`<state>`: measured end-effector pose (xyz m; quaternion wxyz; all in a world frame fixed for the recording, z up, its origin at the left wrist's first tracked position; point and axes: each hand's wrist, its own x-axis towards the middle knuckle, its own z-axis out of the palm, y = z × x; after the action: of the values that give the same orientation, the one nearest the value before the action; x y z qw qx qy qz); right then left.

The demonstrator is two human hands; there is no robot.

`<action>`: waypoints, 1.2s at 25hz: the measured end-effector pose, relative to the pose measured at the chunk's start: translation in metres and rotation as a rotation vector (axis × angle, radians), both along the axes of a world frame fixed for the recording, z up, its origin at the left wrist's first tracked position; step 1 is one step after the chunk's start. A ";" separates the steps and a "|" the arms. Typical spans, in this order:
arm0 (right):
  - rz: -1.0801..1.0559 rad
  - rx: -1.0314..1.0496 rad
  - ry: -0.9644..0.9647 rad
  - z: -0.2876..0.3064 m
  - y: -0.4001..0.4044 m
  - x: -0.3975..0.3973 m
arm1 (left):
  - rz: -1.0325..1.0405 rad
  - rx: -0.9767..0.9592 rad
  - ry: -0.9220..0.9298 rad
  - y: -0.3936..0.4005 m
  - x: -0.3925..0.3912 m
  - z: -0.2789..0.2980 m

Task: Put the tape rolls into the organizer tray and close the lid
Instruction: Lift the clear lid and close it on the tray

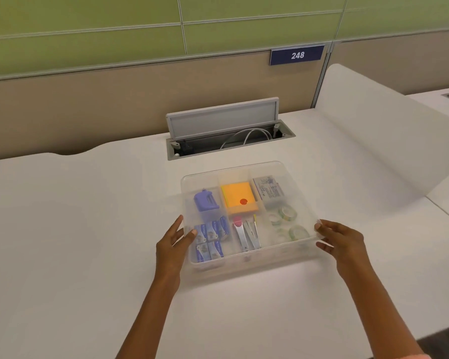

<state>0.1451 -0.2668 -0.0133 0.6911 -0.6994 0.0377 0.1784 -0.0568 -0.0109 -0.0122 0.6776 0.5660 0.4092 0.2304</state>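
A clear plastic organizer tray [246, 260] stands on the white desk, and a frosted translucent lid [233, 174] lies over it. Through the lid I see several green patterned tape rolls [287, 212] in the right compartment, one more at the front right [298, 232]. My left hand [173, 244] holds the lid's left edge, thumb on top. My right hand [340, 240] grips the lid's front right corner. Whether the lid is fully seated, I cannot tell.
Other compartments hold a purple sharpener-like item [205, 202], an orange sticky-note pad [240, 196], blue staple boxes [210, 239], metal staple removers [246, 234] and a small box [268, 190]. Behind the tray an open cable hatch [226, 130] sits in the desk. A white divider [389, 141] rises at the right.
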 end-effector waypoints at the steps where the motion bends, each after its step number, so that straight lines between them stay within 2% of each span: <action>1: 0.030 0.028 0.045 0.000 -0.004 -0.001 | -0.057 -0.034 -0.030 0.000 -0.004 -0.002; 4: 0.076 0.070 0.132 -0.002 -0.011 -0.001 | -0.223 -0.094 -0.077 0.004 -0.015 -0.012; 7: 0.098 0.072 0.153 -0.002 -0.013 0.002 | -0.301 -0.088 -0.045 0.009 -0.018 -0.015; 15: 0.184 -0.005 0.185 0.004 -0.014 0.015 | -0.292 -0.067 -0.053 0.009 -0.017 -0.017; 19: 0.338 -0.168 0.173 0.016 -0.016 0.022 | -0.231 0.017 0.020 0.009 -0.015 -0.009; 21: 0.408 -0.436 0.034 0.021 -0.007 0.028 | -0.085 0.167 0.118 0.014 -0.006 -0.003; 23: 0.403 -0.615 -0.253 0.025 0.013 0.037 | -0.016 0.390 0.205 0.023 0.011 0.005; 26: 0.572 -0.744 -0.686 0.021 0.049 0.056 | -0.157 0.724 0.332 0.037 0.048 0.009; 30: 0.742 -0.919 -0.892 0.012 0.085 0.089 | -0.324 0.854 0.433 0.052 0.094 -0.003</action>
<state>0.2336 -0.1813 -0.0009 0.1724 -0.8911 -0.4146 0.0651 0.0376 0.0407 -0.0148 0.3122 0.8838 0.3163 0.1463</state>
